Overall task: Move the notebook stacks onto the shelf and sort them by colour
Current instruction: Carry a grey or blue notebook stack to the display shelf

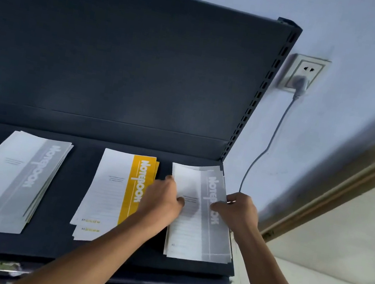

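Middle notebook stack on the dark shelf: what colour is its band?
Yellow, seen in the head view.

both arms reach forward, left grip (pixel 164 198) and right grip (pixel 235 207) with fingers curled, thumbs pointing inward.

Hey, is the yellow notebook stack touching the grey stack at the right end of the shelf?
Apart. The head view shows a strip of dark shelf between the yellow stack and the right grey stack; the left hand bridges that gap.
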Motion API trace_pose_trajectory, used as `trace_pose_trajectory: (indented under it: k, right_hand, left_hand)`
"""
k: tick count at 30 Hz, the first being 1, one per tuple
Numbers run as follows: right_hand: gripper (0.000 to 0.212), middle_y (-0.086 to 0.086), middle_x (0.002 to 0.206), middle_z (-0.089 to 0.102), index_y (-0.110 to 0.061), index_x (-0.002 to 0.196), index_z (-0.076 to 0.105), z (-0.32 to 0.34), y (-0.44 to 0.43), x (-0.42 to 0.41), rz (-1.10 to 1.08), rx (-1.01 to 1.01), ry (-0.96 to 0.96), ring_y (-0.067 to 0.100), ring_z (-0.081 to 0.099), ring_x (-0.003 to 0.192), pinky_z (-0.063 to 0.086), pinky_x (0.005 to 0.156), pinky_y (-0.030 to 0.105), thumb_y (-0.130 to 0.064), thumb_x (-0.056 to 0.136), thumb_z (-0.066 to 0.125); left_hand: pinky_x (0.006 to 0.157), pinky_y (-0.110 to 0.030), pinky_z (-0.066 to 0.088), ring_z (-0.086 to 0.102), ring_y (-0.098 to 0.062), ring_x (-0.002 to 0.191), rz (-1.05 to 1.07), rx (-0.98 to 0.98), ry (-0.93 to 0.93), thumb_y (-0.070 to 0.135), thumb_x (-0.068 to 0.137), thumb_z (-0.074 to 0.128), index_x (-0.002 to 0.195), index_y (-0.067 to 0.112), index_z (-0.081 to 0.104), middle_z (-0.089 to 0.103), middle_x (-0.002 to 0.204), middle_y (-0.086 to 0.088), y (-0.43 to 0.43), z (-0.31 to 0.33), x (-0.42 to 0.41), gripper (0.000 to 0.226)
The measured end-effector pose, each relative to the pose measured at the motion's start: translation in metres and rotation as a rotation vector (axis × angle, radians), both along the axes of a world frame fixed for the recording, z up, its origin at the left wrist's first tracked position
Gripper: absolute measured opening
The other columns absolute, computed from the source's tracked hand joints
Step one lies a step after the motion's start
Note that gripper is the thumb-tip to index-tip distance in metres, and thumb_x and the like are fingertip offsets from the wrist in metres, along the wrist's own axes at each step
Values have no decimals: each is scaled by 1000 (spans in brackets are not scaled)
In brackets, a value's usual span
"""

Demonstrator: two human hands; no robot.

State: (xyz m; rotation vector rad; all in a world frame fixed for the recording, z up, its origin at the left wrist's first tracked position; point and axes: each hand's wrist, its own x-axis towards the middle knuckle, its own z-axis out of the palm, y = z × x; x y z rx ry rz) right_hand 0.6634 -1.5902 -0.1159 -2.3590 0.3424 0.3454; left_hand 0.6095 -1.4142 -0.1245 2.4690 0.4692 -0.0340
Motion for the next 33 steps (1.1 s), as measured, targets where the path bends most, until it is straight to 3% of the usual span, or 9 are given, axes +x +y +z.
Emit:
trace_pose_trajectory:
  k: [4,6,9,12,15,19,24,29,33]
  right_hand:
    - [25,12,78,74,-3,84,74,-4,2,4,58,-89,37,21,56,60,40,54,26,-23,71,75]
    - [19,5,64,62,-6,71,66,-4,3,4,65,-118,41,19,51,55,35,49,23,-24,71,73]
    - [21,3,62,56,-5,68,63,-7,4,2,56,-172,15,19,49,54,32,47,24,-24,70,72]
    - [25,5,82,65,-5,84,68,-7,6,0,63,-226,7,21,54,65,34,51,26,-26,71,70]
    - [39,7,112,63,-10,111,61,-4,10,-2,80,-253,-7,28,58,96,41,71,32,-30,78,70]
    - [51,6,128,60,-16,132,56,13,25,-9,112,-249,-133,29,58,118,43,81,34,-33,86,70]
    - [39,-3,121,67,-23,127,62,43,78,-19,246,-139,-266,20,63,108,41,77,30,-30,90,68]
    - [27,-8,104,73,-25,116,68,59,158,-37,416,-30,-335,17,68,99,55,80,33,-28,89,70]
    - [21,-13,96,72,-30,107,67,73,237,-66,549,40,-357,13,68,91,55,85,34,-32,87,71]
  left_hand:
    - [71,-29,61,69,-21,92,-2,49,-23,29,93,70,116,12,59,69,108,-3,-2,-3,2,31]
    - [69,-26,57,68,-20,92,-9,80,-34,30,94,69,116,11,59,68,108,-4,-3,-4,2,30]
    - [71,-25,54,67,-21,95,-27,126,-46,31,96,67,119,9,61,65,111,-6,-3,-9,1,32]
    - [73,-24,52,66,-22,97,-57,160,-50,32,98,64,121,9,64,63,113,-6,-3,-11,1,33]
    - [79,-27,56,66,-22,100,-79,178,-72,32,98,64,122,8,62,62,117,-7,-2,-10,-1,33]
    - [82,-29,52,64,-24,107,-89,151,-188,32,96,65,126,12,58,60,122,-3,15,7,-7,37]
    - [86,-39,56,65,-21,100,-62,111,-246,37,95,66,125,19,61,62,118,3,71,37,-21,35]
    - [80,-28,54,62,-7,90,10,106,-286,35,93,69,116,22,66,64,108,9,158,60,-57,27]
    - [84,-31,56,63,-6,90,78,92,-301,38,92,68,114,23,68,66,102,12,237,70,-103,26]
